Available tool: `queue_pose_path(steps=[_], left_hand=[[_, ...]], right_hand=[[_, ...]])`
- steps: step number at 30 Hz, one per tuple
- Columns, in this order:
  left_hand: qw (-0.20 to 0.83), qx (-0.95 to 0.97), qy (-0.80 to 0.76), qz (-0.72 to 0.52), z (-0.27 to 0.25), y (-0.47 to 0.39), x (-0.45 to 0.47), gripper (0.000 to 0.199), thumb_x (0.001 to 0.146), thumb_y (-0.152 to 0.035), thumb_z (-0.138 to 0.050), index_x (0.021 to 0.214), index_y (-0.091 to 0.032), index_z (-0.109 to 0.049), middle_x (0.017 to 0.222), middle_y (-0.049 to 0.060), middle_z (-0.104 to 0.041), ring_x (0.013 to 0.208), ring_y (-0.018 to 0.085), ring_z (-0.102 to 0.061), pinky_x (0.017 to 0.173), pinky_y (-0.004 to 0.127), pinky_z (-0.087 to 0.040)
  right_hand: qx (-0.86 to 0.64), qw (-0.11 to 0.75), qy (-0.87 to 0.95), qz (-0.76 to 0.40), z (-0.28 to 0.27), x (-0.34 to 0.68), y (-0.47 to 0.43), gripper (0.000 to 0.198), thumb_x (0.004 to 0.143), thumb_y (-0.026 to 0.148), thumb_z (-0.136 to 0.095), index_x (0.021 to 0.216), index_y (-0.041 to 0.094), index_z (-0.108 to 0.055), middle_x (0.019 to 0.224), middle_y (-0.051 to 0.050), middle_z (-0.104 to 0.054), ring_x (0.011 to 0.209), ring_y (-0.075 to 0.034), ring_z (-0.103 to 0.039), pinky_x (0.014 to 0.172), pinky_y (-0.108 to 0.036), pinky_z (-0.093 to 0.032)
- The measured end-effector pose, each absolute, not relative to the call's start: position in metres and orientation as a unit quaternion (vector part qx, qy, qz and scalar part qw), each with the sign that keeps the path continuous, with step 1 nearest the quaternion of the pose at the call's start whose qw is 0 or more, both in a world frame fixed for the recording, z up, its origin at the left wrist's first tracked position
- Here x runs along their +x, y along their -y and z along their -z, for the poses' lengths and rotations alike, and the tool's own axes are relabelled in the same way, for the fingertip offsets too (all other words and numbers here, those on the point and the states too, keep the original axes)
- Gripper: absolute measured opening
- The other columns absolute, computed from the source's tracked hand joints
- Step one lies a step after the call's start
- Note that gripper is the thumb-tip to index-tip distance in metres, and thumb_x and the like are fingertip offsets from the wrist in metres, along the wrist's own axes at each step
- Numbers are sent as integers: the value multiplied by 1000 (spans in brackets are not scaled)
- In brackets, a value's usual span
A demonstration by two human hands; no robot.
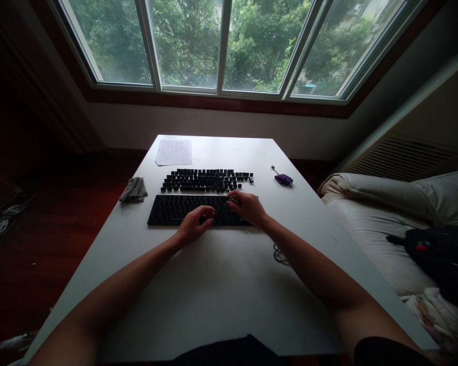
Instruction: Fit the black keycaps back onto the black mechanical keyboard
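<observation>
A black keyboard (166, 211) lies flat on the white table, its front edge towards me. On its middle rests my left hand (196, 221), fingers curved and thumb apart, with no object visible in it. Over the right half of the keyboard, my right hand (246, 206) is closed in a pinch. Something small and shiny shows at its fingertips, too small to name. Just behind the keyboard, loose black keycaps (198, 180) are laid out in rows. A thin wire loop (222, 192) shows between these rows and my right fingertips.
On the white table (213, 295) are a grey cloth (133, 190) at left, a printed paper sheet (174, 152) at the back, and a purple item (283, 179) with a small brush-like stick (275, 170) at right. A black cable (279, 254) lies by my right forearm. A sofa (366, 218) stands at right.
</observation>
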State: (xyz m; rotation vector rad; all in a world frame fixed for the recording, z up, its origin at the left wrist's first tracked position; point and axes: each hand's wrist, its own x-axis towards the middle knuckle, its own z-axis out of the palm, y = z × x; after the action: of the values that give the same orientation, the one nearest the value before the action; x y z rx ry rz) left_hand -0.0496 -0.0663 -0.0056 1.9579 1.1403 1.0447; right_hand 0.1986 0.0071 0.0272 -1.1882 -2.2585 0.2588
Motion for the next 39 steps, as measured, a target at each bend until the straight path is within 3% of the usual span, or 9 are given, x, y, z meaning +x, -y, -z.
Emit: queue_pose_path(steps=[4, 9, 23, 32, 39], left_hand=[[185, 810, -450, -326, 6, 66, -51, 22, 90, -23, -61, 111, -23, -65, 115, 7, -66, 111, 25, -59, 98, 42, -49], [91, 865, -432, -240, 7, 65, -53, 29, 89, -25, -64, 117, -24, -64, 125, 8, -61, 119, 28, -52, 102, 47, -45], [60, 892, -408, -188, 7, 59, -59, 19, 90, -28, -63, 108, -23, -64, 117, 8, -60, 107, 25, -53, 93, 42, -45], [54, 894, -403, -187, 8, 59, -61, 21, 89, -28, -63, 110, -23, -63, 118, 7, -60, 107, 25, -53, 92, 41, -44], [57, 895, -400, -186, 8, 58, -64, 22, 90, -28, -62, 111, -24, -63, 118, 8, -59, 106, 25, -53, 92, 41, -44]], right_hand=[[-499, 234, 833, -53, -25, 225, -59, 25, 89, 37, -64, 110, 23, -68, 77, -1, -69, 68, -18, -62, 65, -27, -41], [-546, 133, 826, -34, -13, 244, -99, 33, 90, 42, -64, 118, 26, -66, 87, -4, -73, 79, -22, -66, 66, -28, -40], [-564, 43, 822, -64, 3, 237, -120, 35, 89, 40, -65, 122, 27, -64, 100, -7, -74, 89, -24, -66, 69, -29, -43], [-560, 61, 824, -55, -1, 233, -115, 37, 87, 39, -67, 122, 26, -62, 101, -8, -73, 87, -25, -65, 68, -30, -41], [-503, 195, 836, -98, -23, 233, -94, 29, 97, 41, -47, 104, 21, -67, 101, -8, -72, 87, -22, -64, 74, -30, -43]])
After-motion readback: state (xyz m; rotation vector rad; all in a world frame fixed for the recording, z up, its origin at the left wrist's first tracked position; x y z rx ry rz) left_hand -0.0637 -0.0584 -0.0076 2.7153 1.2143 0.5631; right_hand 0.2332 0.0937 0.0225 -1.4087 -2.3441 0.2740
